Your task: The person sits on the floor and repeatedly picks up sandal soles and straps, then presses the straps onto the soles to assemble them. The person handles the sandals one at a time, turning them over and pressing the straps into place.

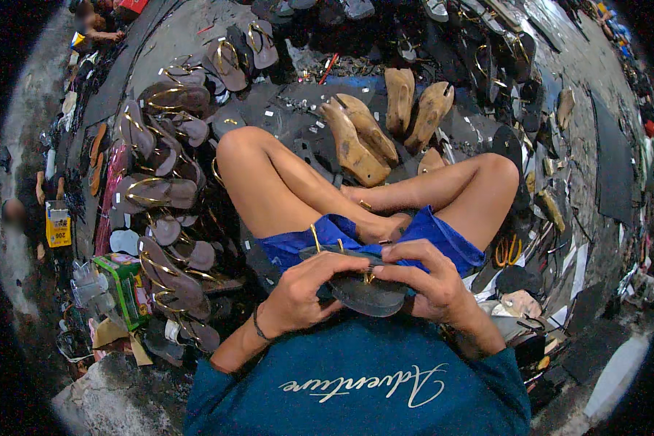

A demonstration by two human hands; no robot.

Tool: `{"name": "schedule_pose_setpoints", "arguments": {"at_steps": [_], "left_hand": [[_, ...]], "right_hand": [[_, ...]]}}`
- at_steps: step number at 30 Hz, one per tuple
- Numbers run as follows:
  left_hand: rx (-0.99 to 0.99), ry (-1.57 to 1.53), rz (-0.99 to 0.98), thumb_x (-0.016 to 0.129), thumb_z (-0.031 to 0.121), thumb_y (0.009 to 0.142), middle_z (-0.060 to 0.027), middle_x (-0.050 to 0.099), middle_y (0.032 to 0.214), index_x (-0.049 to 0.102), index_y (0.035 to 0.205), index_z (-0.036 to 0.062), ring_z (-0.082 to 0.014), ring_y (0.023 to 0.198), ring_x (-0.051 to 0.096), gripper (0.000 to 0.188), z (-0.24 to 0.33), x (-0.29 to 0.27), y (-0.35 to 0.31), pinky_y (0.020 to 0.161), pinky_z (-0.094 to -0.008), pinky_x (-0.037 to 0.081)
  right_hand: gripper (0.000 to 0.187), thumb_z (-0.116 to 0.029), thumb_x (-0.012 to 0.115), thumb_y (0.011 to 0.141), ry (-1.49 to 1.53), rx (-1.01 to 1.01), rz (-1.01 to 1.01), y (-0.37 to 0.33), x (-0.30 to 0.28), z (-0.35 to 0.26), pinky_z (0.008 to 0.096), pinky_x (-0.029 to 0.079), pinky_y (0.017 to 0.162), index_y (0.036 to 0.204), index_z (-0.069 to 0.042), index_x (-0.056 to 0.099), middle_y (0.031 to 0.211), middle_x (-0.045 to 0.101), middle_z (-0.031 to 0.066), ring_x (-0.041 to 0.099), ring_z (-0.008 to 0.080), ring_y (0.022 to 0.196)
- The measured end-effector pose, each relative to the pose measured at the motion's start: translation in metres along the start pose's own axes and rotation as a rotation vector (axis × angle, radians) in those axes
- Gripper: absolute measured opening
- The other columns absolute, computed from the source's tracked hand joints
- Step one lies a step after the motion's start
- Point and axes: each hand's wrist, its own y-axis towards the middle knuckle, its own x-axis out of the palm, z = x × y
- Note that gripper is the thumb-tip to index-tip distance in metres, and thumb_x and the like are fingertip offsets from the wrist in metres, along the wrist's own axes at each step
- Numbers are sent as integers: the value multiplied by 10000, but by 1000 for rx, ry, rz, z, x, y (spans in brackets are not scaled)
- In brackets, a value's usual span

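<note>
A dark sandal sole [370,296] with thin gold straps rests between my hands, just above my lap. My left hand [309,283] grips it from the left, its fingers lying along the upper edge. From the other side, my right hand [425,276] holds the same sandal, thumb and fingertips pinched near a gold strap. The sandal's underside and the parts behind my fingers are hidden. Beyond my crossed legs stand wooden shoe lasts [360,138], and another pair of lasts [414,109] is just behind them.
Many brown sandals with gold straps [160,192] are piled to my left. Near them sit a green box [123,287] and a yellow packet [59,224]. Gold strap loops [509,251] lie by my right knee. Dark sheet material [612,160] and scraps cover the floor at right.
</note>
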Motion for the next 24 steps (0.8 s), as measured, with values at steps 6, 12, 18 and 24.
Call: {"name": "schedule_pose_setpoints", "arguments": {"at_steps": [6, 12, 18, 24], "left_hand": [[-131, 7, 88, 718, 116, 780, -125, 682, 1080, 623, 1002, 37, -271, 980, 671, 254, -5, 14, -23, 866, -352, 527], [-137, -79, 605, 686, -46, 751, -107, 682, 990, 520, 1162, 16, -193, 898, 674, 448, -5, 1, 19, 800, -315, 535], [-575, -862, 187, 557, 61, 827, -115, 589, 1174, 435, 1322, -7, -204, 1034, 603, 514, -80, 16, 16, 911, -323, 484], [-249, -1088, 139, 665, 192, 890, -150, 576, 1208, 403, 1329, -5, -230, 972, 649, 548, -85, 31, 28, 818, -346, 557]], "right_hand": [[376, -53, 762, 628, 259, 160, -41, -6, 29, 6, 499, 338, 1071, 974, -69, 615, 1110, 595, 131, 511, 338, 1197], [484, -184, 748, 807, 452, -4, 201, 75, -2, 82, 376, 399, 998, 1213, -15, 547, 1155, 569, 118, 532, 264, 1135], [719, -276, 684, 826, -549, 778, 345, 139, 31, 322, 453, 408, 975, 1344, 88, 344, 1263, 473, 290, 464, 422, 1171], [454, -235, 685, 827, 395, 747, 578, 132, 1, 299, 398, 518, 777, 1159, 46, 556, 1013, 642, 153, 642, 286, 867]]}}
